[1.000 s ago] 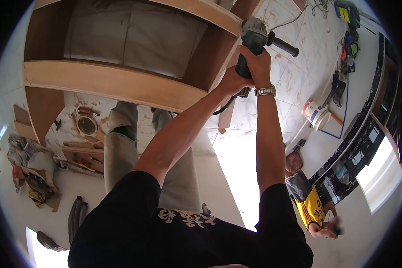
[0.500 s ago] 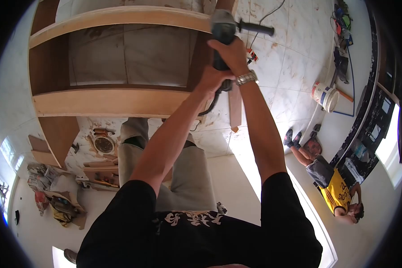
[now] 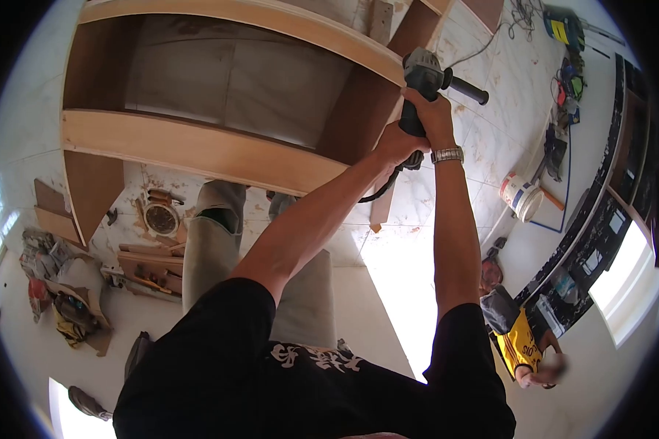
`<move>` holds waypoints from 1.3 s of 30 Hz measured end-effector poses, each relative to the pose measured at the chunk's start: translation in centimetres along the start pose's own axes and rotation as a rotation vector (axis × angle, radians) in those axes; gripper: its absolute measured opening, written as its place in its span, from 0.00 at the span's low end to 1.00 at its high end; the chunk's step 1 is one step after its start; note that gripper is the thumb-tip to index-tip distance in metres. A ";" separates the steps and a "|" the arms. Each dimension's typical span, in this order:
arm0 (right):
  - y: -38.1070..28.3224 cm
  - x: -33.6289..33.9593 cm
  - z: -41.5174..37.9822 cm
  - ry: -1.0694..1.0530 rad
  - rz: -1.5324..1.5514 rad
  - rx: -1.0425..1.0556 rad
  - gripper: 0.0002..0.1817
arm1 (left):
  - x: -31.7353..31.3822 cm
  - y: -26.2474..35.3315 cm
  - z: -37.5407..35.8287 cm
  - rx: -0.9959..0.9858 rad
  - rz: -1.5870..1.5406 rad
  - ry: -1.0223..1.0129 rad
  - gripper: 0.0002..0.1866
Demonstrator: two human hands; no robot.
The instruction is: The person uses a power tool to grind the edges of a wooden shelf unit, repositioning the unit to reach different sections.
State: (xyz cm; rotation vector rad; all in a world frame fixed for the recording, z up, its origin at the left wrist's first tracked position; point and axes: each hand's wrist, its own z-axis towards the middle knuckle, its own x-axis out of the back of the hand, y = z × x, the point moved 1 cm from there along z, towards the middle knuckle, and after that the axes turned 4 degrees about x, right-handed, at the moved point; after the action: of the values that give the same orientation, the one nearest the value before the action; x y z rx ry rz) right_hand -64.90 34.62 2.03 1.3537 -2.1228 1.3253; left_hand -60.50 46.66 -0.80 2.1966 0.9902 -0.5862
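Both my hands are wrapped around an angle grinder [image 3: 422,71], a dark power tool with a grey head. Its black side handle sticks out to the right. My right hand [image 3: 435,117], below which a metal watch sits on the wrist, closes on the body just behind the head. Lower down, my left hand [image 3: 400,144] grips the rear part, where the black cord comes out. The grinder overlaps the right end of a wooden cabinet frame [image 3: 190,143], which has light edges and brown inner panels. The grinder's disc is hidden.
A white bucket [image 3: 522,196] stands at right, near a person in a yellow shirt [image 3: 520,342]. Cords and a yellow-black tool [image 3: 564,28] lie at upper right. At left are a round saw-like tool [image 3: 160,218], wood offcuts [image 3: 150,267] and a pile of bags [image 3: 69,285].
Both hands and the grinder have shifted right and slightly down in view. The camera's view has turned, so the cabinet frame now slants down to the right.
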 end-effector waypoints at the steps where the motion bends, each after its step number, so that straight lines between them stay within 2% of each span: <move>1: -0.9 -0.7 -0.1 -0.012 -0.016 0.002 0.27 | 0.6 0.7 -0.6 -0.005 -0.028 0.006 0.16; 5: -6.0 -5.3 0.4 -0.025 -0.015 0.166 0.30 | 5.0 4.3 -3.2 -0.070 -0.096 0.052 0.15; 9: -12.6 -10.0 1.2 -0.147 -0.124 0.235 0.32 | 8.8 8.8 -4.4 -0.089 -0.178 0.051 0.13; 11: -12.9 -12.0 2.5 -0.130 -0.074 0.312 0.30 | 10.7 10.2 -6.4 -0.119 -0.268 0.051 0.11; 12: -12.5 -12.4 2.6 -0.154 0.082 0.381 0.26 | 11.2 10.6 -7.1 -0.098 -0.201 0.090 0.11; 13: -15.6 -11.3 -0.6 -0.234 0.126 0.210 0.23 | 11.4 10.8 -7.4 -0.071 -0.142 0.135 0.11; 14: -13.6 -12.0 0.5 -0.208 0.198 0.253 0.23 | 11.9 9.7 -6.1 -0.109 -0.075 0.160 0.13; 15: -12.6 -11.6 0.2 -0.163 0.191 0.111 0.30 | 11.8 9.4 -6.8 -0.116 -0.044 0.167 0.18; 16: -11.3 -11.2 -0.1 -0.187 0.433 0.017 0.36 | 11.4 8.5 -7.2 -0.199 -0.047 0.201 0.23; 17: -10.9 -10.7 -1.8 -0.151 0.481 -0.007 0.40 | 11.2 7.8 -8.2 -0.203 -0.045 0.159 0.24; 19: -9.6 -9.2 -5.6 -0.213 0.551 -0.019 0.38 | 11.0 7.3 -11.1 -0.176 -0.033 0.102 0.24; 20: -8.9 -8.6 -7.0 -0.260 0.588 -0.049 0.36 | 10.9 6.1 -11.5 -0.230 0.014 0.125 0.27; 22: -8.2 -7.9 -10.1 -0.296 0.856 -0.169 0.31 | 11.0 5.4 -14.0 -0.179 0.160 0.149 0.32; 25: -6.1 -8.2 -15.3 -0.418 1.066 -0.194 0.37 | 12.1 4.6 -18.6 -0.248 0.321 0.154 0.36; 26: -6.4 -8.9 -17.2 -0.382 1.026 -0.151 0.33 | 12.5 3.4 -19.9 -0.188 0.327 0.150 0.36; 28: -5.4 -10.9 -20.0 -0.282 0.645 -0.081 0.24 | 13.4 0.4 -22.7 -0.125 0.347 0.128 0.37; 30: -4.3 -13.2 -23.3 -0.243 0.610 -0.093 0.18 | 14.1 -3.9 -25.3 -0.095 0.358 0.146 0.38; 34: -1.1 -16.8 -29.7 -0.331 0.773 -0.246 0.17 | 15.1 -11.0 -30.3 -0.023 0.246 0.217 0.35; 37: 1.0 -19.1 -32.3 -0.339 0.660 -0.150 0.18 | 15.2 -14.0 -33.3 -0.120 0.077 0.230 0.31; 39: 3.2 -19.9 -34.0 -0.313 0.574 -0.082 0.21 | 15.1 -15.9 -34.4 -0.041 0.057 0.260 0.31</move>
State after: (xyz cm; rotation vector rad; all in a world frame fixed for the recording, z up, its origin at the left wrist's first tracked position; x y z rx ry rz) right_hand -64.66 73.99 5.38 1.0044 -2.8983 1.2482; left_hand -59.16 86.56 7.57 2.2955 1.0562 -0.2560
